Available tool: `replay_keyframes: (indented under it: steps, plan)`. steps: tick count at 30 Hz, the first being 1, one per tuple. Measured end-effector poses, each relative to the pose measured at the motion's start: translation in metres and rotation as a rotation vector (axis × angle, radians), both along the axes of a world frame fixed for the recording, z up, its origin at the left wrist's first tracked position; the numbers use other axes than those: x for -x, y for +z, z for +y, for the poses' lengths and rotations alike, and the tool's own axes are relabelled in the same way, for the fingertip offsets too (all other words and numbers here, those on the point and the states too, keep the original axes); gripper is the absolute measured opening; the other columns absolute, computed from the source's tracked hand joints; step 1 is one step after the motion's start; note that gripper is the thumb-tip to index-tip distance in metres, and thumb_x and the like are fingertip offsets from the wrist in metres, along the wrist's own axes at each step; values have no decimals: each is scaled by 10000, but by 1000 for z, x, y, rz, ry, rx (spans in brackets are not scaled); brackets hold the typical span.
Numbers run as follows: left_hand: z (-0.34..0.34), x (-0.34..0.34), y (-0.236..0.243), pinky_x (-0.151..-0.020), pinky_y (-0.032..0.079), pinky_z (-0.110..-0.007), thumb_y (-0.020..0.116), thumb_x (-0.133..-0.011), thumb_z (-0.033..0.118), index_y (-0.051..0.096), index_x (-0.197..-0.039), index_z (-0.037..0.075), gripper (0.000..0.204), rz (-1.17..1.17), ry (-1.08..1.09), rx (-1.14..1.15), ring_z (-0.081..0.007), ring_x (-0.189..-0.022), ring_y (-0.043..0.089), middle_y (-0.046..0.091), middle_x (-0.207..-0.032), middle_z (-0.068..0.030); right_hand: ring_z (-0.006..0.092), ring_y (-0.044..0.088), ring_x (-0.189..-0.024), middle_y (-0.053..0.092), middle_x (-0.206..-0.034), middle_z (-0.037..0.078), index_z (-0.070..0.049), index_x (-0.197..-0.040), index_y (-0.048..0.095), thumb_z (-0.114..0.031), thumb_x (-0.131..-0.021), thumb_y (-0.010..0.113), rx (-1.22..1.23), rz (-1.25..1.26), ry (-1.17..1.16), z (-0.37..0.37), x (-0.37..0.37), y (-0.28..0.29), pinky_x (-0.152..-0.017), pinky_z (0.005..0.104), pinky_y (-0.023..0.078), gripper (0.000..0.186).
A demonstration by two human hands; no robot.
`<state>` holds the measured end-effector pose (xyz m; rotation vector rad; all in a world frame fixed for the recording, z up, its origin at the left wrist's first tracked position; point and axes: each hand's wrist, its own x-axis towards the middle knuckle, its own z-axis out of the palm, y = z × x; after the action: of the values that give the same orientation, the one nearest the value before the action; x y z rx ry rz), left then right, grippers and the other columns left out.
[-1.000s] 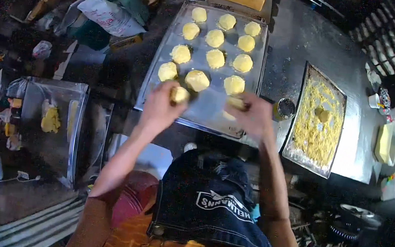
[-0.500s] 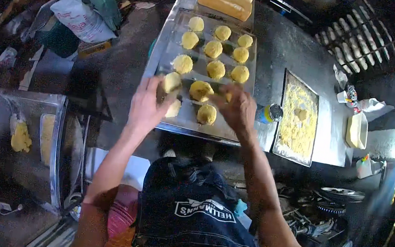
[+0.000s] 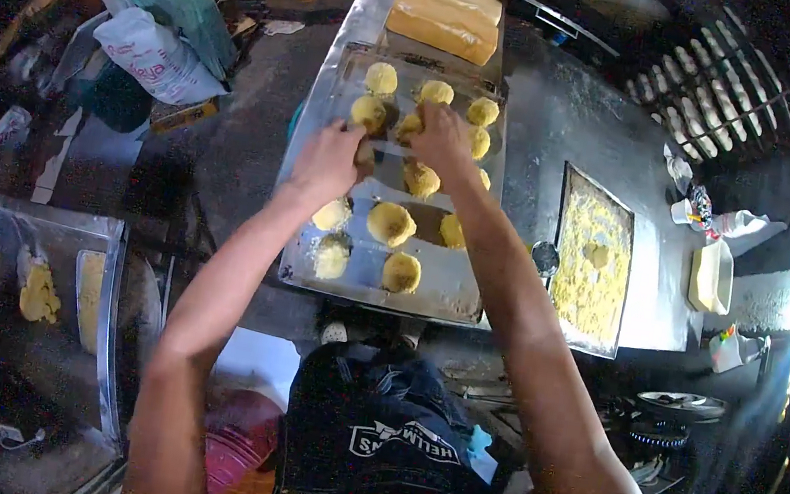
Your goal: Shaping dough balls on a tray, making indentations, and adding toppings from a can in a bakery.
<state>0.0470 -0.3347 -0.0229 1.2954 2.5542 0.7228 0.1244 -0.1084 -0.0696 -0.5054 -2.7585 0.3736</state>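
Note:
Rows of yellow crumb-coated dough balls [image 3: 390,223] sit on a metal baking tray [image 3: 310,276]. My left hand [image 3: 328,162] is at the tray's left column, fingers curled round a ball that is mostly hidden, just nearer than another ball [image 3: 368,114]. In the middle column, my right hand [image 3: 442,140] reaches over the second row from the far end. Its fingers close round a dough ball [image 3: 409,128], covering part of it. The nearer balls, such as the front middle one [image 3: 401,273], lie untouched.
Long loaves [image 3: 443,26] stand beyond the tray, with part of a person behind them. A shallow tray of yellow crumbs [image 3: 601,215] lies to the right, next to a can [image 3: 545,258]. A cream tub [image 3: 711,276] stands further right. A metal-framed case [image 3: 109,308] is at left.
Both hands have moved from the near rows to rows farther up the tray. The left hand has let go of a near left ball. The tray appears lower in the picture.

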Motion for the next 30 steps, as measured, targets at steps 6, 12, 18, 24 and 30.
replay_keyframes:
  steps: [6, 12, 18, 24, 30]
  plan:
    - [-14, 8, -4, -1027, 510, -510, 821, -835, 383, 599, -1332, 29, 650, 42, 113, -16, -443, -1233, 596, 610, -1330, -259, 385, 633, -1148, 654, -1228, 166, -74, -1258, 632, -333, -779, 794, 72, -12, -43, -10, -1, 22, -944, 495, 533, 568]
    - [-73, -23, 37, -1019, 520, -508, 814, -820, 496, 599, -1338, 54, 713, 27, 181, 11, -438, -1205, 621, 600, -1365, -234, 377, 631, -1159, 647, -1250, 147, -77, -1242, 643, -373, -761, 836, 111, -55, -69, -53, -69, 79, -941, 493, 534, 597]
    - [-76, -36, 25, -1004, 532, -510, 821, -816, 349, 605, -1310, 38, 622, -115, 9, 185, -451, -1198, 623, 606, -1339, -258, 391, 662, -1052, 686, -1108, 179, -63, -1114, 649, -256, -750, 804, 149, -104, 99, -50, -67, 50, -867, 491, 542, 440]
    - [-78, -34, 12, -934, 542, -519, 824, -795, 289, 639, -1194, 21, 514, -84, 72, -59, -455, -1111, 642, 643, -1216, -244, 384, 672, -1025, 698, -1058, 163, -67, -1069, 663, -293, -750, 800, 123, -59, -22, -69, -59, 53, -852, 491, 543, 414]
    - [-100, -48, 23, -945, 557, -499, 835, -791, 334, 630, -1259, 51, 584, -55, 158, -115, -429, -1138, 645, 613, -1275, -212, 363, 672, -1109, 705, -1135, 163, -68, -1195, 697, -378, -732, 836, 292, -179, -42, -102, -107, 88, -924, 464, 544, 574]
